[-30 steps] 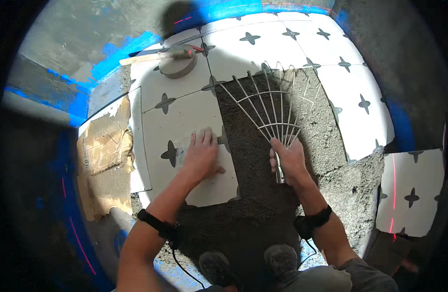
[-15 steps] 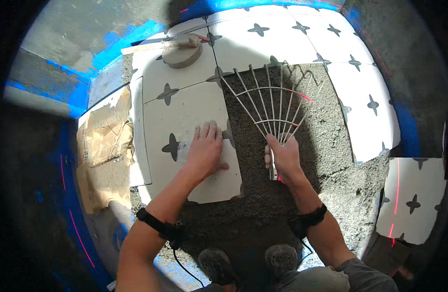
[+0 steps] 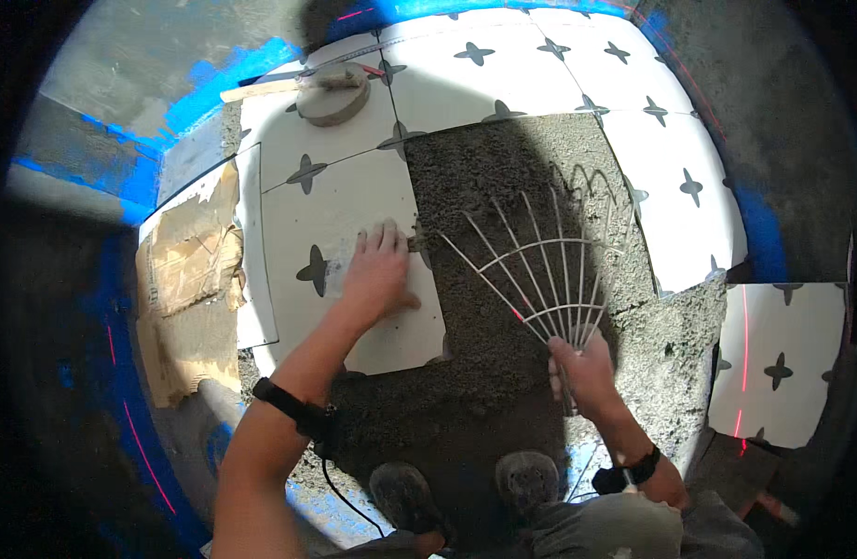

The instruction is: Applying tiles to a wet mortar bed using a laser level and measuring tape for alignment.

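Note:
My right hand (image 3: 587, 374) is closed round the handle of a small metal fan rake (image 3: 545, 270). Its tines fan out over a bed of wet grey mortar (image 3: 489, 186), pointing away from me. Whether the tine tips touch the mortar I cannot tell. My left hand (image 3: 377, 275) lies flat on a white tile (image 3: 289, 219) with dark star shapes, fingers stretched out, near the edge that borders the mortar. A clear, shiny patch (image 3: 335, 278) shows on the tile beside that hand.
A round-headed mallet (image 3: 333, 98) with a wooden handle lies on the far-left tiles. Brown cardboard (image 3: 200, 261) covers the left side. White patterned tiles (image 3: 680, 196) run along the back and right; a separate tile (image 3: 778, 363) sits at the right. Blue-edged walls stand around. My shoes are below.
My right hand has drawn the rake toward me and to the right across the mortar. My left hand stays on the tile. The whole view has shifted slightly.

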Demonstrator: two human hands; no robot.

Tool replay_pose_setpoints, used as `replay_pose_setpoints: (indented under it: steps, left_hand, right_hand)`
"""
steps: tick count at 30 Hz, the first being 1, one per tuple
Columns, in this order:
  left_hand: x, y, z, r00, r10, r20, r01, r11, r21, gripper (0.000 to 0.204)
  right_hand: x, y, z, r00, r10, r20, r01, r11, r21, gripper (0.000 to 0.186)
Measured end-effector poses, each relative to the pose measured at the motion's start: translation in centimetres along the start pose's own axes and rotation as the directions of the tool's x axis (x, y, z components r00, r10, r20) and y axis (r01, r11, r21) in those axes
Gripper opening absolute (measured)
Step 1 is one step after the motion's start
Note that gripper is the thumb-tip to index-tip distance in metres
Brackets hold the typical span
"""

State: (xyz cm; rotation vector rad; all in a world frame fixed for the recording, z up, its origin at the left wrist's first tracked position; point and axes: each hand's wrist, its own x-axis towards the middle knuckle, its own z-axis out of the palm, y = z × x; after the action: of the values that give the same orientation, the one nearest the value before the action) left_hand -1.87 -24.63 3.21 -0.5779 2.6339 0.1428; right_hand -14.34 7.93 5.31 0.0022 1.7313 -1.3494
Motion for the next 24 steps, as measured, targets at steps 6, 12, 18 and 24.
replay_pose_setpoints:
  steps: [6,12,18,24]
  left_hand:
    - [0.0,0.2,0.7,1.000,-0.014,-0.001,0.014,1.000,0.016,0.123]
    - [0.2,0.0,1.0,1.000,-0.015,-0.023,0.015,1.000,0.006,0.122]
    - [0.0,-0.2,1.5,0.997,-0.004,-0.075,0.007,1.000,0.030,0.121]
    - [-0.2,-0.1,1.4,0.997,0.002,-0.075,0.000,0.999,0.034,0.122]
  right_hand:
    - [3.1,-0.7,0.3,0.999,-0.037,0.005,0.037,0.994,-0.101,0.023]
    - [-4.4,6.7,-5.9,1.000,0.019,-0.005,-0.020,0.986,-0.167,0.041]
    - [-8.5,4.1,-8.0,0.998,0.062,-0.010,-0.063,0.991,-0.116,0.030]
    - [-0.6,0.5,-1.6,0.995,-0.052,-0.089,0.035,0.983,-0.179,0.034]
